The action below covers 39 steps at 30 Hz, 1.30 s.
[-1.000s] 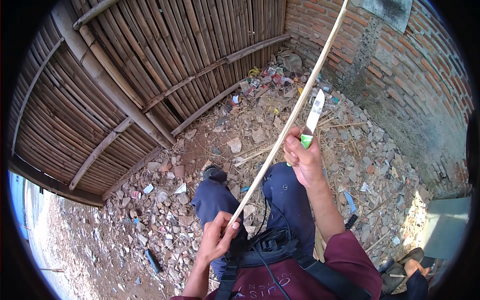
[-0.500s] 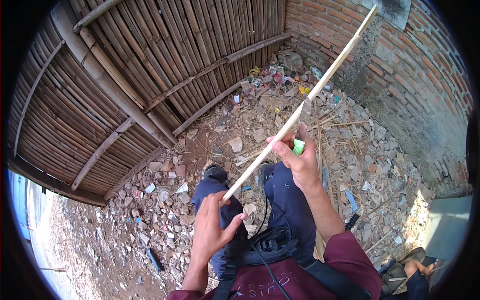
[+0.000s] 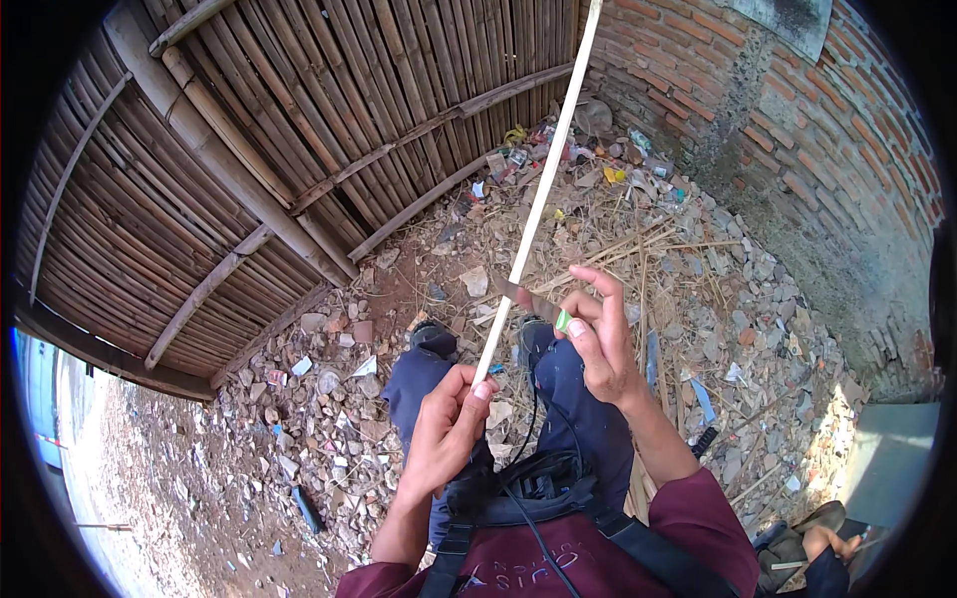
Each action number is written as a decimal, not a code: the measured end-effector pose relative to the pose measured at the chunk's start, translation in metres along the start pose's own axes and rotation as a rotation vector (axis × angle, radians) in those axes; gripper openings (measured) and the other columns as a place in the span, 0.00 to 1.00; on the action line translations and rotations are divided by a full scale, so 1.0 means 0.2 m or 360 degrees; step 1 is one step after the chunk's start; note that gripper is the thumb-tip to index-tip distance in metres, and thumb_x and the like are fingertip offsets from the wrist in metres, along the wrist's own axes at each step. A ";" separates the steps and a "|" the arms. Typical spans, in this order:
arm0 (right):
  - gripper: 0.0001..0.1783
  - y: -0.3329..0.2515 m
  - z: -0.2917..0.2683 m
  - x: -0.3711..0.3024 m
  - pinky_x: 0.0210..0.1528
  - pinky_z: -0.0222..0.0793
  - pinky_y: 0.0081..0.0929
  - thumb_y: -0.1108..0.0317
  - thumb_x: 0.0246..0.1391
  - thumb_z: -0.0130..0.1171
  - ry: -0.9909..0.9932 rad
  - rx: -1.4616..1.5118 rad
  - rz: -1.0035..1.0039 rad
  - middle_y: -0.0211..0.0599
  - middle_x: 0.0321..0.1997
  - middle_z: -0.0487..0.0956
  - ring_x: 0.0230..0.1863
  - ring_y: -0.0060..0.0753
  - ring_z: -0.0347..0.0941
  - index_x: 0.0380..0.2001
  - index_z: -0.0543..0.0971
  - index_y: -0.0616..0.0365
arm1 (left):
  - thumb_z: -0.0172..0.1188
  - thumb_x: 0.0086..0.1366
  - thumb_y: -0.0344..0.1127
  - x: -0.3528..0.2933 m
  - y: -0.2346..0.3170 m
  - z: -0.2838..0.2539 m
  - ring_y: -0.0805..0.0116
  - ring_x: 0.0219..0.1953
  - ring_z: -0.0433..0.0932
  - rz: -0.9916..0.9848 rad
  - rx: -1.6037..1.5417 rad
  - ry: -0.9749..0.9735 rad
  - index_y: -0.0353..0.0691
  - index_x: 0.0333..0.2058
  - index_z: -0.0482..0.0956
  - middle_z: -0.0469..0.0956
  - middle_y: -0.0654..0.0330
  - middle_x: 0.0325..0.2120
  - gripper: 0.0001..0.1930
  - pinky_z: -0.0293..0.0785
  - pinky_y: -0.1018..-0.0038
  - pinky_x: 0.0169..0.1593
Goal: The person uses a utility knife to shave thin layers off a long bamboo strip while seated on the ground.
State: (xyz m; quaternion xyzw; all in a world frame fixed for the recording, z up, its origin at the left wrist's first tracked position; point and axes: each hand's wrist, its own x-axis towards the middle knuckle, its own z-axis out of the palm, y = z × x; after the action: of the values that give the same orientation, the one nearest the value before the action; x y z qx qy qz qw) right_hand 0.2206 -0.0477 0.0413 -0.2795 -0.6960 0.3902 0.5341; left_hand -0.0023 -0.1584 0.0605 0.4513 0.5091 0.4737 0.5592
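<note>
the left hand (image 3: 444, 439) at lower centre has its fingers clamped on the bottom end of a pale bamboo strip (image 3: 543, 189) that rises to the top edge. to the right, the right hand (image 3: 598, 339) grips what seems a green-handled knife (image 3: 538, 304) against the strip, low down; most of it looks already shaved.
</note>
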 end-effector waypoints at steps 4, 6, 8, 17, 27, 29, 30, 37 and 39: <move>0.15 -0.06 0.01 -0.04 0.45 0.78 0.36 0.70 0.70 0.58 -0.0068 -0.0271 -0.0154 0.44 0.41 0.82 0.39 0.37 0.82 0.54 0.71 0.64 | 0.55 0.82 0.37 0.02 -0.02 0.02 0.86 0.23 0.62 0.0066 0.0037 0.0057 0.35 0.44 0.78 0.69 0.73 0.22 0.10 0.58 0.80 0.26; 0.25 -0.06 0.01 -0.02 0.35 0.80 0.37 0.71 0.63 0.66 -0.0132 -0.0379 -0.0270 0.43 0.37 0.83 0.36 0.39 0.85 0.60 0.70 0.64 | 0.55 0.82 0.36 0.03 -0.02 0.04 0.86 0.23 0.63 0.0114 0.0121 0.0074 0.35 0.45 0.78 0.70 0.73 0.21 0.10 0.57 0.80 0.26; 0.32 -0.16 0.02 0.01 0.35 0.80 0.37 0.72 0.60 0.67 -0.0191 -0.0450 -0.0123 0.43 0.35 0.83 0.33 0.42 0.84 0.65 0.68 0.64 | 0.56 0.81 0.34 0.03 0.00 0.06 0.87 0.23 0.65 0.0133 0.0197 0.0096 0.35 0.45 0.79 0.72 0.72 0.20 0.08 0.58 0.80 0.26; 0.16 -0.01 0.03 0.10 0.34 0.77 0.44 0.80 0.52 0.63 -0.0166 -0.0734 -0.0054 0.47 0.36 0.85 0.36 0.55 0.84 0.46 0.83 0.59 | 0.56 0.80 0.32 0.03 0.08 0.09 0.85 0.22 0.66 0.0212 0.0219 0.0016 0.35 0.47 0.78 0.75 0.69 0.19 0.07 0.60 0.78 0.26; 0.10 0.01 0.14 0.15 0.24 0.69 0.45 0.77 0.47 0.65 -0.0025 -0.1121 -0.0341 0.36 0.25 0.79 0.24 0.48 0.80 0.31 0.76 0.53 | 0.53 0.83 0.34 0.06 0.02 0.12 0.83 0.23 0.66 0.0517 0.0365 0.0188 0.35 0.47 0.78 0.73 0.70 0.22 0.09 0.63 0.80 0.28; 0.09 0.00 0.15 0.16 0.23 0.68 0.44 0.75 0.47 0.64 0.0038 -0.1188 -0.0357 0.34 0.24 0.78 0.23 0.48 0.79 0.30 0.74 0.52 | 0.55 0.81 0.32 0.06 0.03 0.13 0.82 0.21 0.66 0.0558 0.0478 0.0255 0.35 0.47 0.77 0.72 0.68 0.20 0.07 0.63 0.78 0.26; 0.09 0.01 0.16 0.16 0.23 0.68 0.44 0.75 0.47 0.64 0.0040 -0.1188 -0.0357 0.34 0.24 0.78 0.23 0.48 0.79 0.30 0.74 0.52 | 0.57 0.80 0.30 0.05 0.04 0.14 0.81 0.19 0.66 0.0596 0.0591 0.0324 0.35 0.47 0.77 0.71 0.65 0.18 0.05 0.63 0.76 0.24; 0.08 0.06 0.18 0.16 0.23 0.68 0.43 0.68 0.48 0.63 0.0231 -0.1155 -0.0331 0.35 0.23 0.76 0.21 0.48 0.77 0.29 0.73 0.52 | 0.55 0.81 0.33 0.03 0.06 0.15 0.82 0.22 0.69 0.0472 0.0592 0.0304 0.34 0.45 0.78 0.75 0.66 0.19 0.08 0.65 0.78 0.27; 0.07 0.08 0.19 0.16 0.23 0.68 0.43 0.67 0.49 0.62 0.0271 -0.1138 -0.0336 0.35 0.23 0.76 0.21 0.48 0.77 0.28 0.73 0.52 | 0.55 0.81 0.33 0.02 0.06 0.14 0.82 0.22 0.69 0.0469 0.0610 0.0294 0.34 0.45 0.78 0.75 0.66 0.19 0.08 0.65 0.78 0.27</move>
State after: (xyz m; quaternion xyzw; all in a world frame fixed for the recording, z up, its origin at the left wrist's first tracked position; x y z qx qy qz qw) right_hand 0.1752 -0.0218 0.0407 -0.4064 -0.7663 0.0410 0.4959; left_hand 0.0258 -0.1529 0.0736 0.5731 0.5673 0.4841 0.3396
